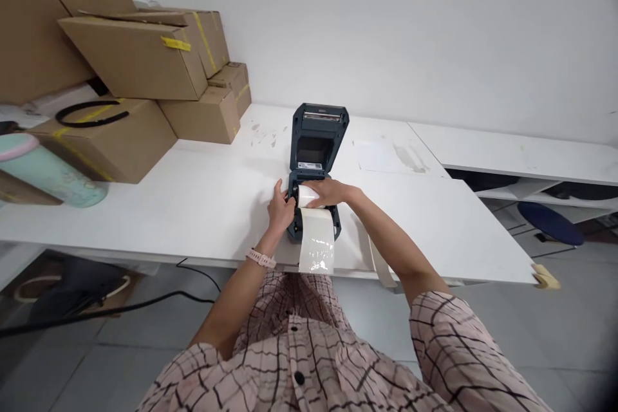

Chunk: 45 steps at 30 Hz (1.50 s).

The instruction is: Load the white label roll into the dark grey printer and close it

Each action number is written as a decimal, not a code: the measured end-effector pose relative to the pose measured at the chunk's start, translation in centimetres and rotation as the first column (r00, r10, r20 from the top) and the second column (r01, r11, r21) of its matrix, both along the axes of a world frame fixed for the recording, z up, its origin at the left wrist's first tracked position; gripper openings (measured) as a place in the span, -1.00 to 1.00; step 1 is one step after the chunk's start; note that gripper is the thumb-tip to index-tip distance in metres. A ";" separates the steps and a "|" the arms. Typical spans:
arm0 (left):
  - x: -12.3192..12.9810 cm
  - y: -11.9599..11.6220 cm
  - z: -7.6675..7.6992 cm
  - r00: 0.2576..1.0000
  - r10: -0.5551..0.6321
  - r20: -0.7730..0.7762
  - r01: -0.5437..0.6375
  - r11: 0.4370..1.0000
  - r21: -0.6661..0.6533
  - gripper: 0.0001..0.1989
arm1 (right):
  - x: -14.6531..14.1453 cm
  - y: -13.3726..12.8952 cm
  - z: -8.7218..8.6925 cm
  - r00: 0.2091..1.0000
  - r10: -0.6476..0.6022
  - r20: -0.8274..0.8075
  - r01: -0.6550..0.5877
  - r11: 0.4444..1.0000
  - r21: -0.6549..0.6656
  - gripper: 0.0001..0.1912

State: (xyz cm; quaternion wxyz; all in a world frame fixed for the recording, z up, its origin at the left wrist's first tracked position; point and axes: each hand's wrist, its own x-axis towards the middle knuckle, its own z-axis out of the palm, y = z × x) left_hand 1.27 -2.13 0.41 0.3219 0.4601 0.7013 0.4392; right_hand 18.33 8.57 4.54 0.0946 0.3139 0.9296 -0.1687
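Note:
A dark label printer (317, 135) stands on the white table with its lid raised. Inside its lower half sits a white label roll (306, 196), and a strip of labels (317, 241) runs from it over the printer's front and past the table edge. My right hand (329, 192) is closed over the roll from the right, fingers on its top. At the printer's left side, my left hand (280, 207) grips the edge beside the black roll holder (294, 193), thumb raised; its fingertips are partly hidden.
Cardboard boxes (140, 58) are stacked at the left, a black headband (91, 114) on one. A mint bottle (53, 170) leans near them. Another paper strip (381, 262) hangs off the front edge of the table (203, 206). A blue stool (550, 222) stands at the right.

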 end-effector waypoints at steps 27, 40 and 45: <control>-0.3 0.5 -1.1 0.999 0.009 0.053 -0.011 1.000 0.027 -0.36 | 0.7 -18.2 -5.9 0.875 -0.172 -0.452 0.349 0.871 0.345 -0.18; 1.6 -4.1 -2.2 0.937 -0.110 0.332 0.093 0.993 0.067 -0.22 | 0.1 -20.3 -5.7 0.872 -0.194 -0.450 0.372 0.860 0.350 -0.12; 1.5 -4.6 -1.7 0.969 -0.133 0.208 0.116 0.989 0.092 -0.20 | -0.6 -20.5 -5.5 0.877 -0.248 -0.411 0.394 0.861 0.321 -0.30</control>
